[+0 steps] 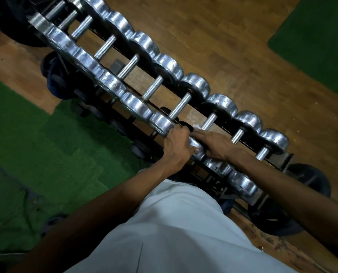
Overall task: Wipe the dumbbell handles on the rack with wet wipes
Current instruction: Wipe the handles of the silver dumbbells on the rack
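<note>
A row of chrome dumbbells [158, 89] lies across a black rack [280, 160], running from 11 o'clock down to 4 o'clock in the view. Knurled handles bridge the gap between the two lines of heads. The handle [208, 122] being worked sits just right of centre. A scrap of white wipe [196, 126] shows at its near end, at the tips of the right hand [213, 143]. That hand lies flat and extended over a near-side head, fingers reaching toward the handle; whether they pinch the wipe cannot be told. The left hand [177, 145] is curled over the rim of the neighbouring near head [161, 123], gripping it.

Markings: a faint stamp shows on one near head [215, 166] at 5 o'clock, not legible. No other writing can be read.

Edges and room: heads touch or nearly touch along both lines, leaving narrow slots at each handle. The rack ends at 4 o'clock, beside a dark plate [310, 180]. Wooden floor [223, 46] lies open beyond the rack at 1 o'clock. Green mats lie at 9 o'clock [45, 144] and 2 o'clock [318, 40].
</note>
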`<state>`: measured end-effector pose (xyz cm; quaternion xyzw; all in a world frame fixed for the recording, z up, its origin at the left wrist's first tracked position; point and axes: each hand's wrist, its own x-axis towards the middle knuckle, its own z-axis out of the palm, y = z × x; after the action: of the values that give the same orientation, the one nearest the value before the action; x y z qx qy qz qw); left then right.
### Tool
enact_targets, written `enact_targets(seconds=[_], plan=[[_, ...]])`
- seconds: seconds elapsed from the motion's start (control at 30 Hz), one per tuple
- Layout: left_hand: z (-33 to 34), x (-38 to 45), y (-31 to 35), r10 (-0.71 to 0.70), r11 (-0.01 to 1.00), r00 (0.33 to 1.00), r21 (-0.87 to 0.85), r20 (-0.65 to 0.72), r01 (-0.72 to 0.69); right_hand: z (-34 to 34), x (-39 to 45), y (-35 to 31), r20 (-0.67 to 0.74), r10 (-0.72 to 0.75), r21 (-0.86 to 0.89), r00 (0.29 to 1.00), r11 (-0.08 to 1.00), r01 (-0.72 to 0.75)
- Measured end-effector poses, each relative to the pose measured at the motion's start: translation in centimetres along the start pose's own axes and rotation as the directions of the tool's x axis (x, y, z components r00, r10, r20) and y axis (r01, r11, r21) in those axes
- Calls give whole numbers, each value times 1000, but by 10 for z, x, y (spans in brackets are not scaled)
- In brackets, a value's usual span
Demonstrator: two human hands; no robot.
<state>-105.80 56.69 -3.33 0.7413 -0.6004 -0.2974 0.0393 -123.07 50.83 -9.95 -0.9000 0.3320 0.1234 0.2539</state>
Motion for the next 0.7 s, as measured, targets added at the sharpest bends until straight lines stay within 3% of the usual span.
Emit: enact_targets(seconds=[0.13,0.27,0.4,0.5,0.7], plan=[[-2,0,1,0,1000,1000,11,5,0,-5,-8,6,-39,1,-242,999,970,-11],[-3,0,1,-3,1000,1000,20,20,3,-16,0,20,-98,193,-323,976,922,-215],[-3,0,1,0,1000,1000,17,23,-1,-15,5,27,-113,247,-403,962,874,-271],[-3,-1,1,4,1000,1000,22,18,-5,-7,3,23,-176,251,-404,952,863,-303],[-2,0,0,-2,1000,1000,24,4,2,12,-2,8,-364,297,-226,883,891,-393]])
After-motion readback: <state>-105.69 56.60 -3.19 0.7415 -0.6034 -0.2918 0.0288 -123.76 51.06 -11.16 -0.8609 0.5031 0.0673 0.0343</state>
